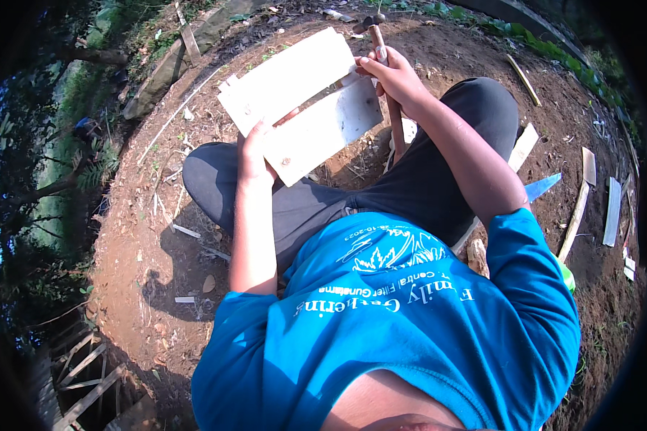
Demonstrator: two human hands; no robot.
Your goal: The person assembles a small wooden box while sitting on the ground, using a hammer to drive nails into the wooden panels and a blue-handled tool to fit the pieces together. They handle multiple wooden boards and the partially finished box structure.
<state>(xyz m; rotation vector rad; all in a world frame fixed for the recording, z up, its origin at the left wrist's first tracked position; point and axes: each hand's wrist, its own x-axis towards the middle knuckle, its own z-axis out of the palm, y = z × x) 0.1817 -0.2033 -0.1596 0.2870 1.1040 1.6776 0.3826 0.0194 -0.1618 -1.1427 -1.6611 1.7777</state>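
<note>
I sit on bare earth in a blue shirt and dark trousers. My left hand (255, 147) grips the near edge of a pale wooden assembly (302, 100), two flat boards joined at an angle, held over my left knee. My right hand (394, 75) is closed around the wooden handle of a hammer (375, 30). The hammer's dark head points away from me just beyond the boards' far corner. The handle's lower end (397, 133) runs down past my wrist toward my lap.
Loose wood strips and offcuts lie on the soil at right (582, 197), with a blue scrap (543, 187) and a yellow stick (525, 79). Small white pieces (187, 231) lie at left. A slatted wooden frame (86, 373) sits lower left. Vegetation borders the dirt patch.
</note>
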